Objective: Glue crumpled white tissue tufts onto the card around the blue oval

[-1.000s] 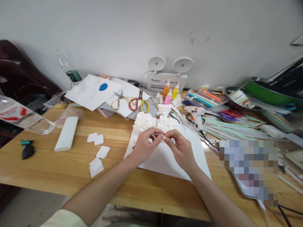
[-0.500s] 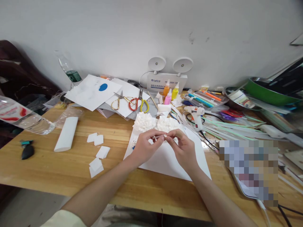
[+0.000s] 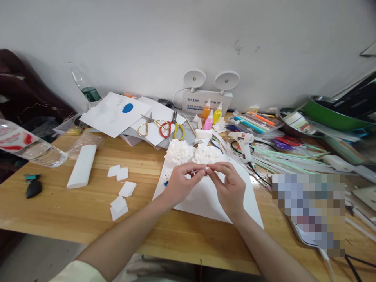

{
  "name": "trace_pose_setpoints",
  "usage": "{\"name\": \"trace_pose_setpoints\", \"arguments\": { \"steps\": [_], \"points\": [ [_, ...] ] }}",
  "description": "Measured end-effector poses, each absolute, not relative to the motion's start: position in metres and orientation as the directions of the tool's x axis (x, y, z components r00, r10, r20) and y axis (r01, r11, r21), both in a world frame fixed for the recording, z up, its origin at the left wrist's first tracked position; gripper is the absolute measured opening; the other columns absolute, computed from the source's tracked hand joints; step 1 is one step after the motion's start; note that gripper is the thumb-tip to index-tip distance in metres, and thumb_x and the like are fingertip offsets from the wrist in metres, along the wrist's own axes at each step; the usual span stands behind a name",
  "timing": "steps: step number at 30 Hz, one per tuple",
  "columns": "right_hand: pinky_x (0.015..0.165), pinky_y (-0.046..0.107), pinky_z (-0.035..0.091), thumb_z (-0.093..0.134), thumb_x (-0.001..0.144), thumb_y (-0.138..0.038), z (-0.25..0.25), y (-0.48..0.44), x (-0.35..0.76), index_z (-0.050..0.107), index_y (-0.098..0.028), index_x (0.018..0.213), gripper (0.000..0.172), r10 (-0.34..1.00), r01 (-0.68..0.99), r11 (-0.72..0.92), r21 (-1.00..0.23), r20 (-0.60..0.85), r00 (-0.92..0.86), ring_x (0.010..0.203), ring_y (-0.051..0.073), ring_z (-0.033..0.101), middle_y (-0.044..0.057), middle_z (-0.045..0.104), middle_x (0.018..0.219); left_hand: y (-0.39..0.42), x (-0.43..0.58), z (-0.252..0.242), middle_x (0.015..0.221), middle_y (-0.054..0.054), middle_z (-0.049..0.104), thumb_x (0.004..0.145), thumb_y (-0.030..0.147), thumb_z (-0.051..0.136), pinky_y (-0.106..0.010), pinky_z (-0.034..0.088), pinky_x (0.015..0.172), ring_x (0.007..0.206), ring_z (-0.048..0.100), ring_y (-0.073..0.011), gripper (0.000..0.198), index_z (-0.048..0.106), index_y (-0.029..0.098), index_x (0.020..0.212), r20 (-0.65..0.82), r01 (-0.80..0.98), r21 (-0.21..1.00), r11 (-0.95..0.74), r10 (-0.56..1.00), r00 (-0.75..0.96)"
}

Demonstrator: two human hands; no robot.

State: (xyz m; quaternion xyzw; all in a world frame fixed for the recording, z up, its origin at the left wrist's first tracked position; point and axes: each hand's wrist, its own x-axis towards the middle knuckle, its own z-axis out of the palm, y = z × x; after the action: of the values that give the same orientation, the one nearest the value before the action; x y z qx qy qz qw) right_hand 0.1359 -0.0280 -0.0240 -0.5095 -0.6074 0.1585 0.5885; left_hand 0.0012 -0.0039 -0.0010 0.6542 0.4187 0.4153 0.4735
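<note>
My left hand [image 3: 182, 182] is closed in a pinch on a thin white stick [image 3: 193, 171], its fingers covering most of it. Against the stick's end, my right hand [image 3: 229, 187] is also closed, thumb and forefinger pinched together at a tiny white bit [image 3: 206, 168] too small to name. Both hands hover above a large white sheet of paper [image 3: 202, 199]. Just beyond them, two fluffy white clusters [image 3: 179, 152] sit side by side on the sheet. A small blue thing [image 3: 166, 184] shows by my left wrist.
Small white paper squares [image 3: 127, 189] and a white flat-sided block [image 3: 82, 166] lie to the left. Scissors [image 3: 151, 123] and pliers [image 3: 176, 127] rest on papers behind. A glue gun [image 3: 243, 145], paint bottles [image 3: 217, 113] and many strips lie right. A clear bottle [image 3: 32, 147] lies left.
My right fingertips have shifted slightly and straightened over the stick's end. My left hand stays nearly in place, and the things on the table have not moved.
</note>
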Motion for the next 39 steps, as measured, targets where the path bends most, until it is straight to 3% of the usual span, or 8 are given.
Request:
{"name": "trace_pose_setpoints", "arguments": {
  "steps": [4, 6, 12, 18, 29, 39],
  "points": [
    [0.066, 0.036, 0.043, 0.060, 0.076, -0.016, -0.0249, -0.0264, 0.1407, 0.065, -0.027, 0.084, 0.015, 0.688, 0.613, 0.516, -0.598, 0.716, 0.119, 0.072, 0.019, 0.053, 0.002, 0.059, 0.074, -0.0027, -0.0001, -0.0023, 0.082, -0.005, 0.068, 0.078, 0.027, 0.054, -0.025, 0.046, 0.065, 0.078, 0.060, -0.0158, 0.019, 0.068, 0.018, 0.089, 0.166, 0.126, 0.967, -0.223, 0.919, 0.357],
    [0.066, 0.036, 0.043, 0.059, 0.076, -0.015, -0.0243, -0.0256, 0.1420, 0.063, -0.027, 0.083, 0.014, 0.676, 0.636, 0.526, -0.565, 0.732, 0.091, 0.072, 0.019, 0.053, 0.003, 0.059, 0.074, -0.0023, -0.0001, -0.0019, 0.082, -0.005, 0.068, 0.079, 0.027, 0.054, -0.024, 0.046, 0.065, 0.078, 0.060, -0.0153, 0.020, 0.068, 0.019, 0.089, 0.162, 0.118, 0.969, -0.216, 0.920, 0.356],
    [0.070, 0.034, 0.041, 0.053, 0.081, -0.019, -0.0198, -0.0247, 0.1397, 0.054, -0.022, 0.081, 0.003, 0.805, 0.539, 0.460, -0.705, 0.588, 0.082, 0.078, 0.019, 0.050, 0.003, 0.054, 0.076, -0.0007, 0.0000, -0.0013, 0.087, -0.004, 0.067, 0.078, 0.028, 0.055, -0.022, 0.045, 0.065, 0.079, 0.060, -0.0146, 0.017, 0.066, 0.018, 0.085, 0.114, 0.128, 0.979, -0.159, 0.945, 0.306],
    [0.068, 0.032, 0.040, 0.049, 0.084, -0.023, -0.0214, -0.0245, 0.1403, 0.050, -0.022, 0.080, 0.004, 0.879, 0.402, 0.426, -0.810, 0.476, 0.028, 0.073, 0.016, 0.047, 0.001, 0.051, 0.075, 0.0016, -0.0013, -0.0045, 0.083, -0.004, 0.066, 0.077, 0.029, 0.054, -0.023, 0.046, 0.067, 0.076, 0.059, -0.0140, 0.016, 0.064, 0.017, 0.080, 0.126, 0.135, 0.978, -0.162, 0.962, 0.242],
    [0.069, 0.032, 0.041, 0.048, 0.084, -0.023, -0.0234, -0.0251, 0.1390, 0.051, -0.023, 0.082, 0.004, 0.907, 0.325, 0.403, -0.856, 0.420, -0.018, 0.076, 0.016, 0.048, 0.002, 0.051, 0.077, -0.0015, 0.0006, -0.0011, 0.083, -0.004, 0.066, 0.078, 0.028, 0.053, -0.024, 0.046, 0.068, 0.077, 0.059, -0.0145, 0.015, 0.063, 0.017, 0.078, 0.126, 0.173, 0.969, -0.177, 0.954, 0.271],
    [0.067, 0.032, 0.041, 0.052, 0.082, -0.025, -0.0221, -0.0259, 0.1376, 0.053, -0.022, 0.078, 0.005, 0.904, 0.310, 0.380, -0.872, 0.421, 0.077, 0.073, 0.016, 0.049, 0.002, 0.052, 0.073, -0.0024, 0.0011, -0.0008, 0.083, -0.005, 0.066, 0.078, 0.028, 0.053, -0.025, 0.046, 0.066, 0.077, 0.059, -0.0150, 0.017, 0.065, 0.017, 0.082, 0.135, 0.129, 0.975, -0.179, 0.946, 0.296]
  ]
}}
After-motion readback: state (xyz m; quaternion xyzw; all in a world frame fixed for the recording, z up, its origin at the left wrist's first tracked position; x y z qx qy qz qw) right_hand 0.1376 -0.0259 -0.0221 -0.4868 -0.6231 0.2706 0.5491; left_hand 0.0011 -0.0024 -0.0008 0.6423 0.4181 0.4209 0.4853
